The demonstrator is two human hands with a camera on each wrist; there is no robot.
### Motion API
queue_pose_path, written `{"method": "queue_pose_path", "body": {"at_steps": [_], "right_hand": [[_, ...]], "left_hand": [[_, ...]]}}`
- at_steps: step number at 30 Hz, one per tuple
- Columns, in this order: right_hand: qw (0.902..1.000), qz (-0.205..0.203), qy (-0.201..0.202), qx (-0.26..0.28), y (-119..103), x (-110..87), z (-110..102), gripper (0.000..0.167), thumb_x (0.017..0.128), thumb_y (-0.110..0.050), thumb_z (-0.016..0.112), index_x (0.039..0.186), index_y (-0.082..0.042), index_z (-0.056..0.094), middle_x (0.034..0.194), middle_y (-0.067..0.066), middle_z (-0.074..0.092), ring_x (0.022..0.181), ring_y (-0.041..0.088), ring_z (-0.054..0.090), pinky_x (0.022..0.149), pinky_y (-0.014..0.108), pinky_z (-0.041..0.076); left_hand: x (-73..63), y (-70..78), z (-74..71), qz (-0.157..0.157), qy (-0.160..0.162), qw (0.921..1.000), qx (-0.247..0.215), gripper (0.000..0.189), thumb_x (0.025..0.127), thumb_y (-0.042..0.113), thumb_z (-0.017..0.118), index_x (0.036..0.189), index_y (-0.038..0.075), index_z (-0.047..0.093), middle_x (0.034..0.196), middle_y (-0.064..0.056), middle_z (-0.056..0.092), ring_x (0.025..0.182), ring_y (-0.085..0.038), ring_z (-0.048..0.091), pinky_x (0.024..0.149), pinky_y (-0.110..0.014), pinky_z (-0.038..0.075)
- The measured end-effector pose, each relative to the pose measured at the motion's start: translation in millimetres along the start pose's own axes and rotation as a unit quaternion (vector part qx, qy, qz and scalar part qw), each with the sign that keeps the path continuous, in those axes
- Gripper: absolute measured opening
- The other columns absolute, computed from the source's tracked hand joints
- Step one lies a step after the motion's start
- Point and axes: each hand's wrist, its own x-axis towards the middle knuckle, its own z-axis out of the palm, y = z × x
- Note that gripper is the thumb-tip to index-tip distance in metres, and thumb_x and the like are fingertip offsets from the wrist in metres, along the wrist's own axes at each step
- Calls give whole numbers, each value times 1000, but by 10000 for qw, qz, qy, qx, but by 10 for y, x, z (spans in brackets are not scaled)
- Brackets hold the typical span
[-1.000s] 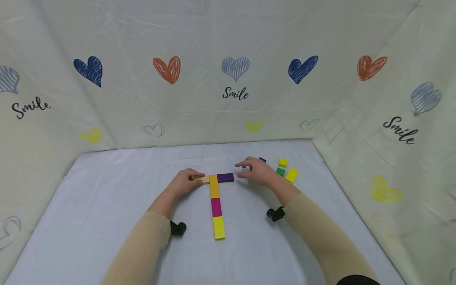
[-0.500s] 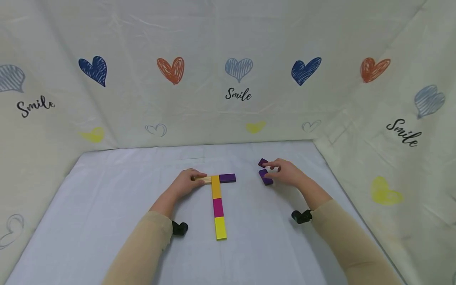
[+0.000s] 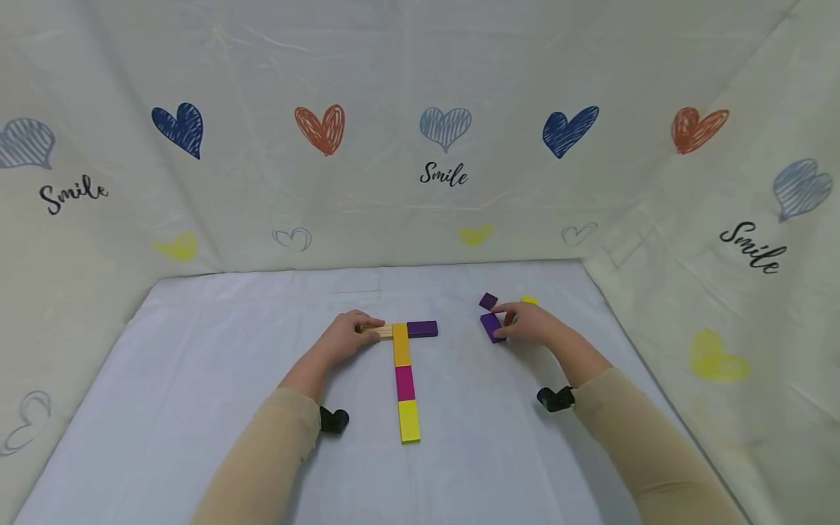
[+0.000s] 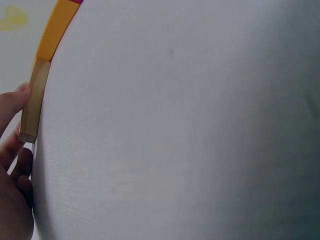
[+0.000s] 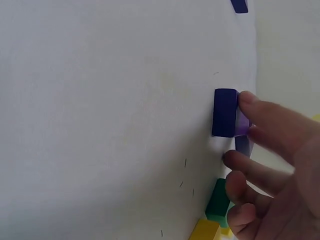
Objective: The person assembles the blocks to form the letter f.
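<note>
My left hand [image 3: 341, 339] pinches a plain wooden block [image 4: 34, 105] at the left side of an orange block [image 3: 402, 346]. Below the orange block, a magenta block [image 3: 405, 383] and a yellow block [image 3: 410, 421] continue in a column. One purple block [image 3: 422, 329] lies against the orange block's upper right side, making a T shape. Further right, my right hand [image 3: 531, 324] has thumb and index finger on a second purple block [image 5: 225, 112], pinching it on the cloth; its other fingers are loosely curled. Just behind that block lies a smaller-looking purple block [image 3: 488, 300].
Beneath my right hand's curled fingers, a green block [image 5: 218, 200] and a yellow block [image 5: 205, 230] show in the right wrist view. White cloth [image 3: 216, 408] covers the table. A cloth wall printed with hearts stands behind and at both sides.
My right hand has moved right, from beside the T's purple block to the loose purple blocks, and its thumb and index finger have closed on one. My left hand stays at the wooden block.
</note>
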Motion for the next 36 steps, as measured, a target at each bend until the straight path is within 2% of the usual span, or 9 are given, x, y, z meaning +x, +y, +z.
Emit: {"method": "queue_pose_path", "body": {"at_steps": [5,11,17,21,26,30,36], "right_hand": [[9999,87,-36,81,-41,-5,0,59,89,-32,75,140,-11,53,114,12,61,97,26,57,83,43,48],[9984,107,-70,550,-60,-20,9,52,88,-27,77,129,-7,52,118,16,59,101,29,58,87,45,49],[9955,87,148,935,-47,-41,21,43,91,-21,73,123,-6,50,116,19,61,96,28,60,81,39,51],[9904,68,304,1347,-12,-64,46,36,94,-17,68,124,-8,53,116,19,62,87,24,62,74,35,53],[9801,-39,566,1904,3,-60,71,35,96,-16,66,129,-10,58,119,20,61,77,22,63,70,36,55],[9722,-63,774,2209,-40,-34,67,40,96,-18,66,135,-13,59,124,20,60,79,22,64,71,35,56],[9652,-51,856,2469,-186,-7,51,44,96,-17,66,139,-14,58,128,18,58,92,24,65,73,34,57]], "left_hand": [[6,6,7,-6,28,10000,-31,31,93,28,71,124,24,72,125,-5,61,109,-26,52,99,-44,44],[4,0,9,3,26,10000,-30,31,93,28,71,124,24,72,125,-5,61,108,-25,52,99,-43,44],[6,1,-4,35,53,10000,-2,31,93,27,71,124,24,71,125,-5,61,107,-25,52,98,-43,44],[4,5,-7,7,13,10000,-4,31,94,28,70,125,23,71,125,-5,61,106,-25,52,98,-43,45],[0,1,-14,-18,9,10000,-6,31,94,28,70,124,24,71,124,-5,61,105,-24,52,97,-43,45],[11,-13,-7,39,38,10000,-12,30,94,28,70,124,24,72,124,-4,61,105,-24,52,96,-43,45],[18,-44,14,-3,39,10000,-67,29,94,27,70,123,25,72,124,-3,61,109,-25,53,100,-43,44]]}}
